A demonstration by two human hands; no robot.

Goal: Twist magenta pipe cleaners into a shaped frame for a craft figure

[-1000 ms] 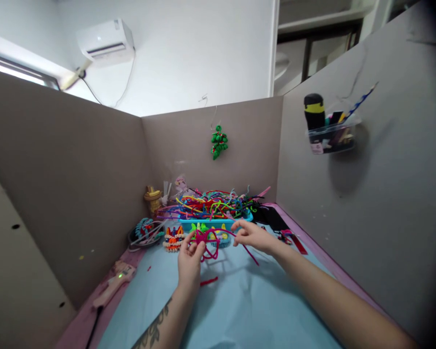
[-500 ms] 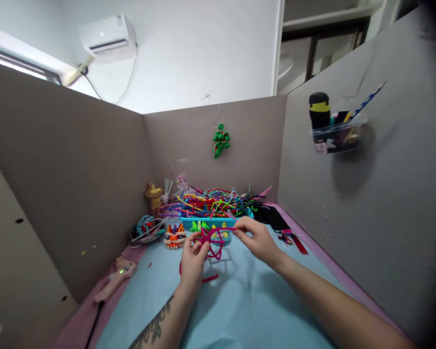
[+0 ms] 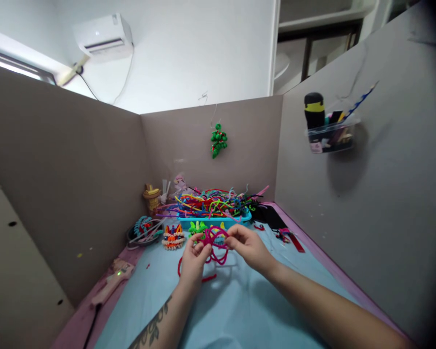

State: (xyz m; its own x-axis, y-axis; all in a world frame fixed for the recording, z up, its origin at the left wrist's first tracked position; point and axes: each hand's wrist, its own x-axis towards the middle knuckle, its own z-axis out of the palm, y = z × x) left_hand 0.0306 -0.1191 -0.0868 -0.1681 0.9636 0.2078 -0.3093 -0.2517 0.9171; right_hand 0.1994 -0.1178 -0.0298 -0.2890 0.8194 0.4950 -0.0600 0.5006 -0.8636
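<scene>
Above the blue cloth, a magenta pipe cleaner [image 3: 221,261] is bent into several loops like a frame. My left hand [image 3: 196,254] pinches it at the left, where the strands gather. The fingers of my right hand [image 3: 247,247] are closed on a strand at the right side of the loops. A loose red pipe cleaner [image 3: 210,278] lies on the cloth below, partly hidden behind my left hand. Just behind the hands sit an orange-and-cream figure [image 3: 173,238], a green figure [image 3: 197,228] and a blue-and-yellow one mostly covered by the loops.
A blue tray [image 3: 189,223] heaped with coloured pipe cleaners stands at the back. To the left are a dark bowl [image 3: 145,237] and a pink glue gun [image 3: 112,286] with a lit green light. A red strip [image 3: 297,243] and a black flat object [image 3: 271,216] lie at the right.
My right hand has moved left toward my left hand, and the strand it holds has gone from stretched straight to curved into a loop. The view has shifted slightly.
</scene>
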